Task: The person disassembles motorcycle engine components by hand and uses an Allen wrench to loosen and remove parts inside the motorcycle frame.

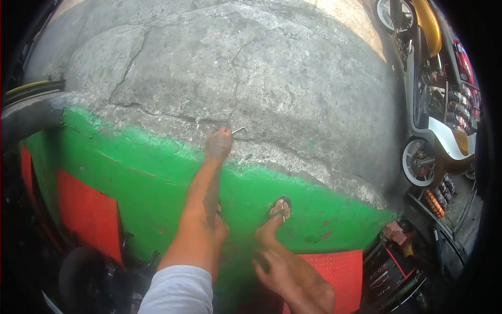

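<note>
Over cracked concrete (183, 68), pinched bent metal rod (238, 130) in nearer left hand (218, 142), long axis slanting rightward and away; left right hand (276, 272) apart, fingers spread.

Left arm (196, 209): stretched forward
Left hand (218, 143): closed, fingers curled
Right hand (277, 272): lower, fingers loosely bent, parted

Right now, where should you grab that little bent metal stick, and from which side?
The stick is probably best pinched by its straight part, from the left, where the left hand is: that part points toward the fingers, while the far end bends into a short tip.
</note>
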Available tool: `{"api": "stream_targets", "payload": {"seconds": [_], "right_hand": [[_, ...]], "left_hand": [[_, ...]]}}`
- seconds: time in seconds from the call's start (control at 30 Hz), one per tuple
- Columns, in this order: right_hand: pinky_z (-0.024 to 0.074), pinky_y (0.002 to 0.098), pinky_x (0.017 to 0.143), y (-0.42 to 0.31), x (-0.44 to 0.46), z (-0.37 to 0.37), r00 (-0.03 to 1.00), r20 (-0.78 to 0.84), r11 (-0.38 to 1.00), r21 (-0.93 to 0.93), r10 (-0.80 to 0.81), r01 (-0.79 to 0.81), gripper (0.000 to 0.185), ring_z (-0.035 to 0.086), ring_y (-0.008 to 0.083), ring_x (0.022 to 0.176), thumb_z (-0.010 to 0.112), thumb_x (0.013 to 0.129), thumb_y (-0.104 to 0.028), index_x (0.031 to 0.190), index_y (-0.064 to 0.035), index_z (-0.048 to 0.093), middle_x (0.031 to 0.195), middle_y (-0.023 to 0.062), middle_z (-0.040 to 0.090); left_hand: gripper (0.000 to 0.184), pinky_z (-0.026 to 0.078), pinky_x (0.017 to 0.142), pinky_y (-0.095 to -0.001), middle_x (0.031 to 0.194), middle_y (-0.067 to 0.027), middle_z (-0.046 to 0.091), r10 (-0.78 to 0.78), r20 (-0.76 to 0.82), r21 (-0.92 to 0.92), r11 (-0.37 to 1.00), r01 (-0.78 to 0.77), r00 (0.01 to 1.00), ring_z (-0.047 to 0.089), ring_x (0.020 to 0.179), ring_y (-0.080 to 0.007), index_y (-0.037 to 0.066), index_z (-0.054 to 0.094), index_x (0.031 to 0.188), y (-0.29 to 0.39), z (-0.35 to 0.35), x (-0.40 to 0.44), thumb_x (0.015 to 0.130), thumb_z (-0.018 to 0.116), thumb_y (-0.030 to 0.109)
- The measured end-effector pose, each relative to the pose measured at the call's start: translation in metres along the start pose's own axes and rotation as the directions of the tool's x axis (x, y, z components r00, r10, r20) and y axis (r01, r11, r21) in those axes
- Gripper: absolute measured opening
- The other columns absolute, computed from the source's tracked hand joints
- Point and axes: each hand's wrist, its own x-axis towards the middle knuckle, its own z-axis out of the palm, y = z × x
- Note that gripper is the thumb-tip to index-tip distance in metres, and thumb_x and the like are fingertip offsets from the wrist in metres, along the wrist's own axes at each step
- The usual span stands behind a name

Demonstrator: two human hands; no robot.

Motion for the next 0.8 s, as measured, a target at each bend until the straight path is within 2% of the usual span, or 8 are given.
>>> {"api": "stream_targets", "payload": {"seconds": [0.23, 0.3, 0.4, 0.43, 0.5, 0.6, 0.67, 0.8], "right_hand": [[0.0550, 0.0401, 0.090, -0.003, 0.000, -0.003, 0.996, -0.064, 0.996, -0.058, 0.060, -0.064, 0.026, 0.068, 0.0380, 0.102, 0.072, 0.091, -0.009, 0.116, -0.0035, 0.069, 0.109, 0.0191, 0.069], [0.0554, 0.0379, 0.087, -0.008, 0.006, 0.014, 0.989, -0.142, 0.999, -0.024, -0.038, 0.034, 0.025, 0.068, 0.0350, 0.097, 0.070, 0.092, -0.009, 0.117, -0.0030, 0.068, 0.108, 0.0181, 0.070], [0.0553, 0.0346, 0.083, 0.032, -0.007, 0.057, 0.969, -0.236, 0.989, 0.110, -0.068, 0.096, 0.023, 0.070, 0.0240, 0.095, 0.066, 0.097, -0.011, 0.117, -0.0003, 0.068, 0.108, 0.0147, 0.071], [0.0554, 0.0346, 0.084, 0.026, -0.026, 0.059, 0.981, -0.191, 0.984, 0.160, -0.044, 0.076, 0.023, 0.070, 0.0226, 0.097, 0.066, 0.098, -0.012, 0.117, 0.0003, 0.068, 0.109, 0.0142, 0.072], [0.0556, 0.0346, 0.084, -0.006, -0.058, 0.049, 0.995, -0.102, 0.972, 0.233, -0.001, 0.025, 0.024, 0.070, 0.0198, 0.099, 0.065, 0.099, -0.014, 0.118, 0.0015, 0.067, 0.111, 0.0132, 0.072], [0.0562, 0.0343, 0.085, -0.104, -0.115, 0.011, 0.970, 0.117, 0.976, 0.062, -0.213, 0.207, 0.027, 0.071, 0.0210, 0.098, 0.066, 0.099, -0.014, 0.120, 0.0027, 0.067, 0.111, 0.0139, 0.073], [0.0567, 0.0343, 0.083, -0.151, -0.132, -0.017, 0.916, 0.245, 0.942, -0.020, -0.319, 0.334, 0.029, 0.072, 0.0213, 0.095, 0.066, 0.099, -0.015, 0.122, 0.0027, 0.067, 0.109, 0.0139, 0.073], [0.0569, 0.0337, 0.078, -0.253, -0.174, -0.075, 0.874, 0.401, 0.918, -0.164, -0.273, 0.362, 0.033, 0.072, 0.0217, 0.089, 0.065, 0.099, -0.016, 0.125, 0.0028, 0.066, 0.104, 0.0139, 0.075]], "left_hand": [[0.014, 0.059, 0.077, -0.0439, 0.094, -0.0106, 0.073, -0.049, -0.082, -0.030, 0.998, 0.047, 0.995, 0.071, 0.093, -0.0295, 0.009, 0.070, 0.094, 0.023, 0.021, -0.031, 0.087, 0.058, 0.011], [0.010, 0.058, 0.075, -0.0433, 0.090, -0.0108, 0.072, 0.015, -0.139, -0.090, 0.996, -0.028, 0.990, 0.070, 0.089, -0.0298, 0.010, 0.069, 0.086, 0.041, -0.026, -0.093, 0.084, 0.059, 0.011], [0.014, 0.055, 0.086, -0.0475, 0.097, -0.0175, 0.068, -0.070, 0.107, -0.261, 0.961, 0.096, 0.992, 0.068, 0.094, -0.0355, 0.007, 0.069, 0.093, 0.072, -0.130, -0.215, 0.088, 0.060, 0.015], [0.018, 0.052, 0.093, -0.0494, 0.113, -0.0187, 0.065, -0.089, 0.021, -0.110, 0.990, 0.091, 0.996, 0.064, 0.108, -0.0369, 0.006, 0.069, 0.100, 0.076, -0.162, -0.265, 0.088, 0.060, 0.016], [0.022, 0.049, 0.097, -0.0513, 0.126, -0.0207, 0.065, -0.201, -0.144, -0.264, 0.952, 0.158, 0.969, 0.061, 0.117, -0.0388, 0.006, 0.070, 0.106, 0.086, -0.223, -0.349, 0.091, 0.060, 0.018], [0.024, 0.050, 0.090, -0.0524, 0.111, -0.0228, 0.070, -0.410, 0.390, -0.696, 0.454, 0.556, 0.824, 0.066, 0.101, -0.0389, 0.006, 0.072, 0.103, 0.086, -0.414, -0.481, 0.094, 0.058, 0.023], [0.022, 0.051, 0.082, -0.0488, 0.098, -0.0222, 0.069, -0.436, 0.041, -0.595, 0.712, 0.373, 0.899, 0.068, 0.091, -0.0381, 0.004, 0.069, 0.098, 0.056, -0.377, -0.577, 0.093, 0.061, 0.023], [0.018, 0.052, 0.076, -0.0512, 0.089, -0.0216, 0.070, -0.735, 0.137, -0.582, 0.483, 0.654, 0.664, 0.067, 0.083, -0.0409, 0.005, 0.069, 0.099, 0.068, -0.415, -0.745, 0.091, 0.062, 0.019]]}}
